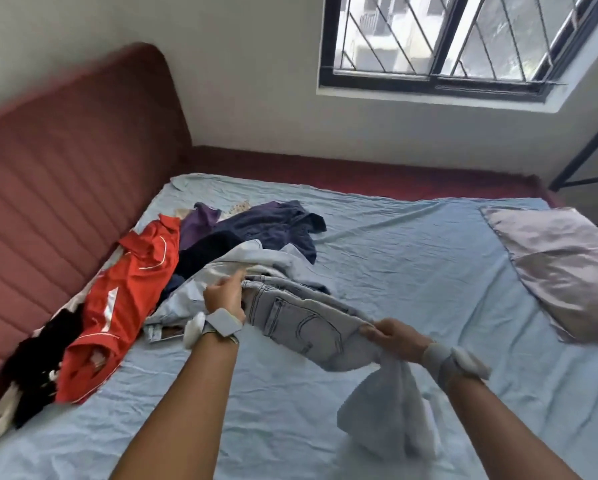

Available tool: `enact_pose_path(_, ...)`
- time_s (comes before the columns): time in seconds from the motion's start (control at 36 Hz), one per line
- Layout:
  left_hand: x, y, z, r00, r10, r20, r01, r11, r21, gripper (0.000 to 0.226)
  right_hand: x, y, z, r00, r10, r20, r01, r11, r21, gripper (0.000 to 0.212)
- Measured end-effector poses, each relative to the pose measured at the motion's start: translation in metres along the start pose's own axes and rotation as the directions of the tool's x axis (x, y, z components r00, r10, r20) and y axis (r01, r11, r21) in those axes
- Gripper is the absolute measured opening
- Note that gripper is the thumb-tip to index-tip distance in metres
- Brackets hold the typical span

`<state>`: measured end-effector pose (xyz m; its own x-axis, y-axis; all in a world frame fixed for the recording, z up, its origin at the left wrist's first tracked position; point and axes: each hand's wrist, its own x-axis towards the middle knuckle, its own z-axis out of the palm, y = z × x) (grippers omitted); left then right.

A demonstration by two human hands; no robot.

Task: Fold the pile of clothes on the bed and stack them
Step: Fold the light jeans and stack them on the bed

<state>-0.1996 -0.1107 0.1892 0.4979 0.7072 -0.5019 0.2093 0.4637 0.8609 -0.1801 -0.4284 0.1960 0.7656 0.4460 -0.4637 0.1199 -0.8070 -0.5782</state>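
A pair of pale blue jeans (301,323) is stretched between my two hands above the bed. My left hand (225,293) grips the jeans at the waistband end, close to the pile. My right hand (396,337) grips the other side, and the legs hang down below it. The pile of clothes lies along the left of the bed: an orange-red shirt (124,306), a black garment (41,362), a dark navy garment (266,226), a purple one (200,220) and a light blue one (252,258).
The bed has a wrinkled light blue sheet (394,254) and a padded maroon headboard (65,188) on the left. A silvery pillow (564,265) lies at the right. A barred window (446,39) is in the far wall. A dark metal frame (588,157) stands at far right.
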Motion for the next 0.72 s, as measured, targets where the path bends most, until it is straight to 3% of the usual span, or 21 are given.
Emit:
enact_pose_path(0.03,0.019,-0.006,-0.007,0.999,-0.025,-0.029,0.026,1.0,0.001,0.015,0.017,-0.001,0.015,0.998,-0.022,0.056,0.019,0.998,0.053,0.046)
enact_pose_path(0.11,0.011,-0.009,-0.014,0.998,-0.039,-0.055,0.043,0.996,0.074,0.022,0.007,-0.001,0.012,0.999,-0.01,0.038,0.005,0.991,0.131,0.044)
enact_pose_path(0.22,0.057,-0.032,-0.035,0.993,-0.06,-0.098,0.075,0.984,0.159,0.026,0.059,-0.012,0.034,0.997,0.052,0.052,-0.044,0.988,-0.148,0.04)
enact_pose_path(0.31,0.072,-0.041,-0.043,0.991,-0.113,-0.077,0.122,0.985,0.119,0.024,0.079,-0.011,0.034,0.994,0.092,-0.066,-0.107,0.955,-0.277,0.028)
enact_pose_path(0.39,0.102,-0.045,-0.046,0.996,-0.082,-0.04,0.084,0.995,0.053,0.02,0.102,-0.019,0.041,0.963,0.004,-0.27,-0.079,0.96,-0.268,0.019)
enact_pose_path(0.47,0.119,-0.044,-0.054,0.997,-0.03,-0.076,0.031,0.999,0.017,0.019,0.119,-0.037,0.058,0.868,-0.09,-0.488,-0.059,0.958,-0.28,0.02)
enact_pose_path(0.56,0.138,-0.052,-0.072,0.985,0.039,-0.165,-0.024,0.995,0.093,0.017,0.138,-0.046,0.09,0.759,-0.294,-0.581,0.01,0.897,-0.441,0.031)
enact_pose_path(0.64,0.158,-0.074,-0.103,0.966,0.086,-0.242,-0.01,0.954,0.3,0.012,0.147,-0.042,0.141,0.763,-0.347,-0.545,0.035,0.864,-0.502,0.034)
enact_pose_path(0.69,0.175,-0.104,-0.129,0.962,0.024,-0.272,0.116,0.866,0.486,0.019,0.151,-0.027,0.191,0.853,-0.332,-0.404,0.068,0.836,-0.544,0.035)
enact_pose_path(0.72,0.182,-0.122,-0.142,0.963,-0.038,-0.266,0.197,0.775,0.6,0.024,0.153,-0.018,0.218,0.905,-0.31,-0.29,0.089,0.807,-0.584,0.029)
